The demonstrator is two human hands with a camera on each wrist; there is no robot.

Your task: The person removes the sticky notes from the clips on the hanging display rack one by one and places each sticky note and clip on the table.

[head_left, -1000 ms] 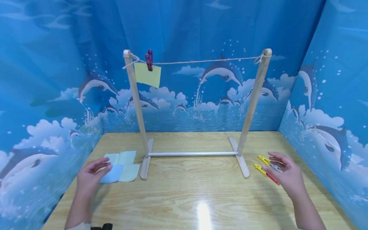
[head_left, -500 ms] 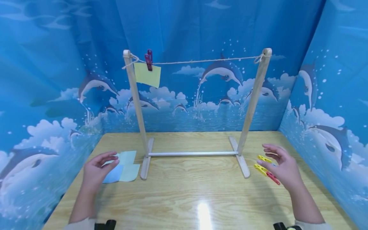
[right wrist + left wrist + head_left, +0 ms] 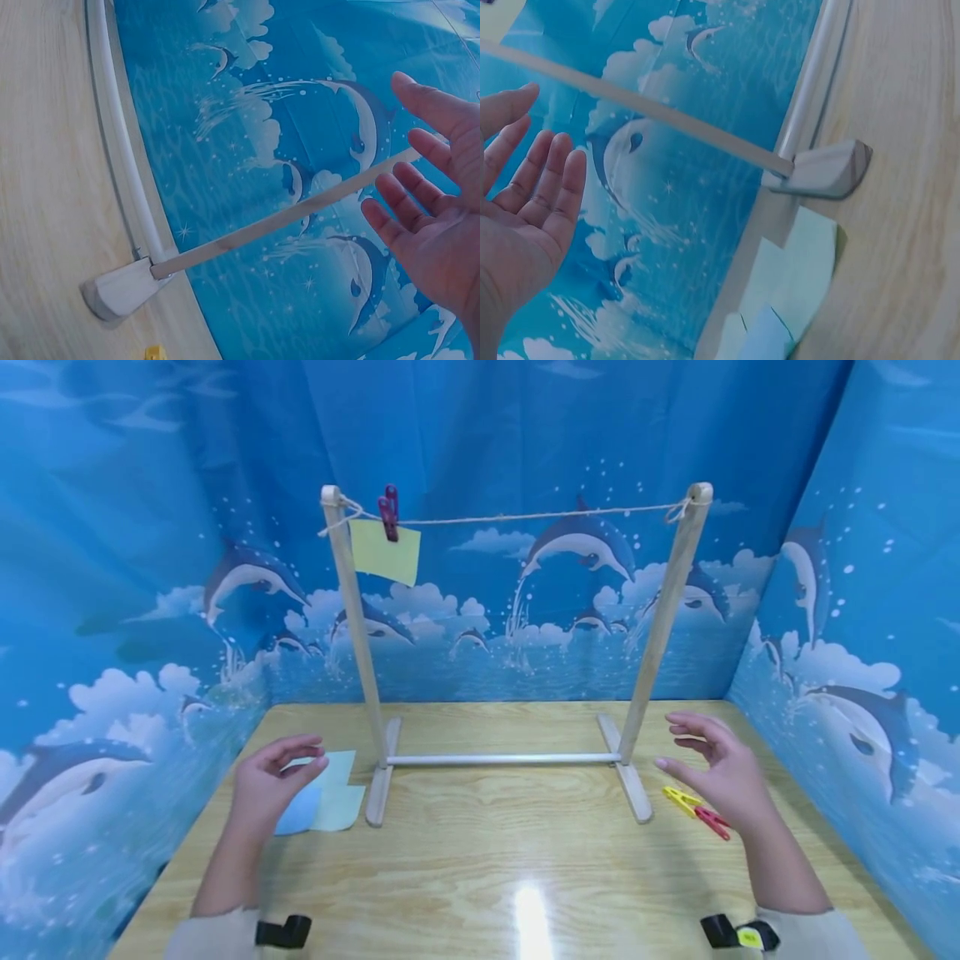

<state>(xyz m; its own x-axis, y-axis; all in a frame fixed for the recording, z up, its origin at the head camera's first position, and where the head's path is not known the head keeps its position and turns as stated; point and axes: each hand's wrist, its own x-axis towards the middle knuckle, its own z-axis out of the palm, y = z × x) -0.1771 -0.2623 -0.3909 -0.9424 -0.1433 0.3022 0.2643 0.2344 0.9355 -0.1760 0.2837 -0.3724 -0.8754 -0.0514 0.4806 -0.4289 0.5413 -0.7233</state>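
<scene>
My left hand [image 3: 272, 781] hovers over blue and pale green paper squares [image 3: 339, 808] on the table's left side, its fingers loosely bent and holding nothing. In the left wrist view its palm is bare. Over on the right, my right hand [image 3: 722, 772] is raised above a yellow clothespin [image 3: 681, 802] and a red clothespin [image 3: 712, 823], thumb and fingers apart with nothing between them. A dark red clothespin [image 3: 388, 514] fastens a yellow paper square [image 3: 384, 553] to the string [image 3: 517, 517] near its left end. Other clothespins beside the yellow one are hidden behind my right hand.
A wooden stand with a left post [image 3: 356, 627], a right post [image 3: 667, 618] and a low white crossbar [image 3: 502, 760] stands at the back of the table [image 3: 450, 868]. A blue dolphin-print curtain [image 3: 487, 435] encloses the back and sides.
Both hands have risen and moved inward and forward, the left one rightward and the right one leftward. The clothespins and papers on the table stay in place.
</scene>
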